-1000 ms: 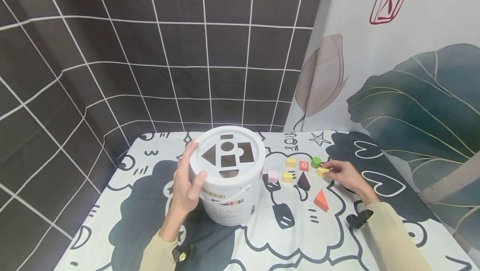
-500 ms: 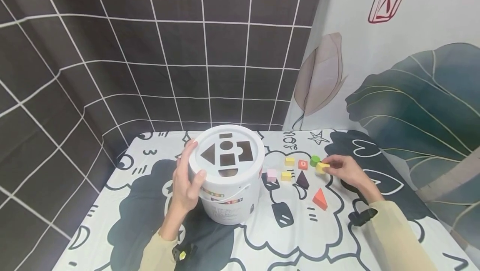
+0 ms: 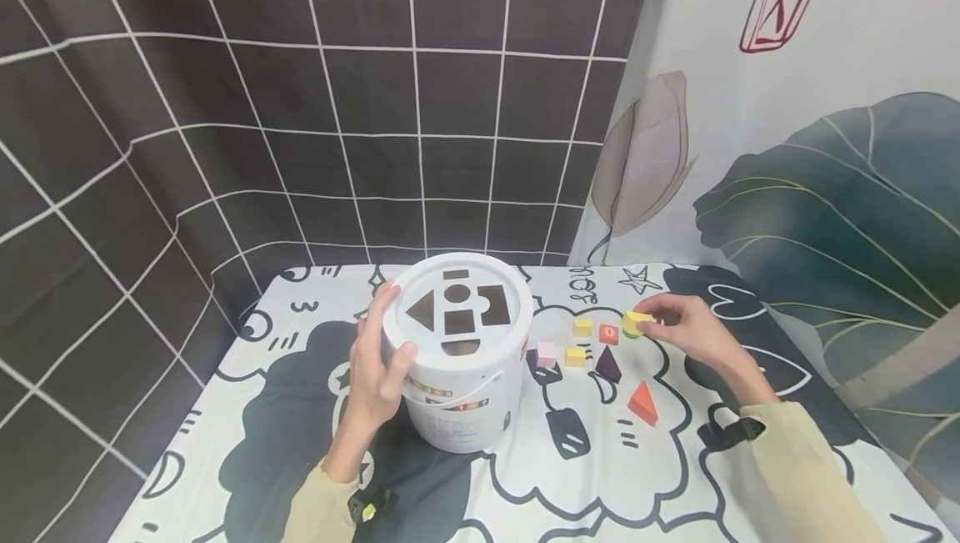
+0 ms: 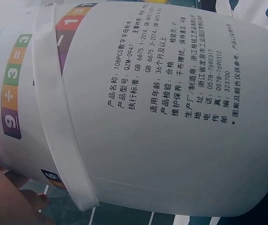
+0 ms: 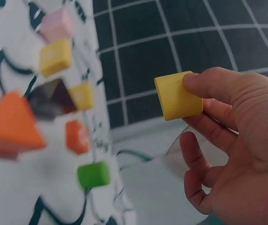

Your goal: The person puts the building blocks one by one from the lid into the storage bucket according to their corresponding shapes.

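Note:
In the head view, my left hand [image 3: 378,355] holds the side of a white bucket [image 3: 465,418], fingers and thumb at the rim of its lid [image 3: 498,347]. The lid has several shaped cutouts, among them a triangle and a circle. The bucket's printed wall and handle [image 4: 61,126] fill the left wrist view. My right hand [image 3: 678,326] pinches a yellow block [image 5: 178,96] between thumb and fingers, raised above the table. In the head view it overlaps a green cylinder [image 3: 632,335], which the right wrist view shows as a separate green block [image 5: 94,175].
Right of the bucket lie a pink cube [image 3: 547,354], two yellow blocks [image 3: 582,327], a red block with a white mark [image 3: 608,334], a dark pointed block [image 3: 608,365] and an orange-red triangular block [image 3: 642,404]. A patterned cloth [image 3: 525,518] covers the table; curtains hang behind.
My right hand has lifted the yellow block off the table and moved it slightly left, over the green cylinder in the head view. The left hand and bucket hold their place.

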### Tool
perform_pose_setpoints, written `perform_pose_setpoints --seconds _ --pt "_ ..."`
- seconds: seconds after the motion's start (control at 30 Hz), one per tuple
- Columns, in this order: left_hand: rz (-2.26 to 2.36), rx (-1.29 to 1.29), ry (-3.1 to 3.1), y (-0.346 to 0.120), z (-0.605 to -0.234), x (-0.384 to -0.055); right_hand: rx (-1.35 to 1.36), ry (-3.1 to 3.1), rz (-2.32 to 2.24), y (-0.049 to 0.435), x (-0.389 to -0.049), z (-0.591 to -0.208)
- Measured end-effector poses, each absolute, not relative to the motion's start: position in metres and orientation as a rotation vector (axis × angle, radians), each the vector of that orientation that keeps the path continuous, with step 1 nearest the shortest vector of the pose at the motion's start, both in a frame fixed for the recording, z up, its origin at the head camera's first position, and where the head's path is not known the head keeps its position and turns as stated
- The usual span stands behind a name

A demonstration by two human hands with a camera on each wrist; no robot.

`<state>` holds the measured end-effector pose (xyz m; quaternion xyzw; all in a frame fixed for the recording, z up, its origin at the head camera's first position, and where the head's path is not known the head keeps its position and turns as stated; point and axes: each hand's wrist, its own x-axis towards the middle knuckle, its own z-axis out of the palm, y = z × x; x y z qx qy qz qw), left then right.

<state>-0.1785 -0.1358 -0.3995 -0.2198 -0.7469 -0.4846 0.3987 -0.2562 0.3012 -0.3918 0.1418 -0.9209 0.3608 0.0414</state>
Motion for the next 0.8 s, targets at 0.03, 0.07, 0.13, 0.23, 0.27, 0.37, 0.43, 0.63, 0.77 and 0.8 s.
perform_pose_setpoints --seconds 0.03,0.07,0.13,0.23,0.27,0.37,0.43,0.63,0.77,0.8 --pt "-1.224 -0.559 -1.890 -0.136 -0.399 -0.179 0.443 -2.812 1.117 0.298 -0.254 -0.387" --pt "-1.223 -0.560 -1.889 -0.136 -0.399 -0.179 0.453 -2.805 1.134 0.295 -0.253 -0.382" --pt "-1.220 -0.558 -1.893 -0.135 -0.399 -0.179 0.469 -2.796 1.166 0.289 -0.249 -0.372" --pt "-1.218 -0.548 -1.904 -0.135 -0.399 -0.179 0.491 -2.786 1.186 0.281 -0.245 -0.359" --pt "-1.217 -0.545 -1.907 -0.136 -0.399 -0.179 0.502 -2.782 1.178 0.279 -0.244 -0.355" --pt "-1.216 -0.543 -1.909 -0.136 -0.399 -0.178 0.540 -2.764 1.123 0.272 -0.241 -0.346" --pt "-1.215 -0.544 -1.909 -0.136 -0.399 -0.179 0.561 -2.750 1.088 0.268 -0.240 -0.341" --pt "-1.213 -0.542 -1.916 -0.135 -0.400 -0.178 0.625 -2.725 1.027 0.255 -0.236 -0.329" --pt "-1.214 -0.539 -1.918 -0.135 -0.400 -0.178 0.667 -2.705 1.009 0.246 -0.234 -0.321" --pt "-1.214 -0.539 -1.918 -0.135 -0.400 -0.178 0.680 -2.699 1.006 0.244 -0.233 -0.319"
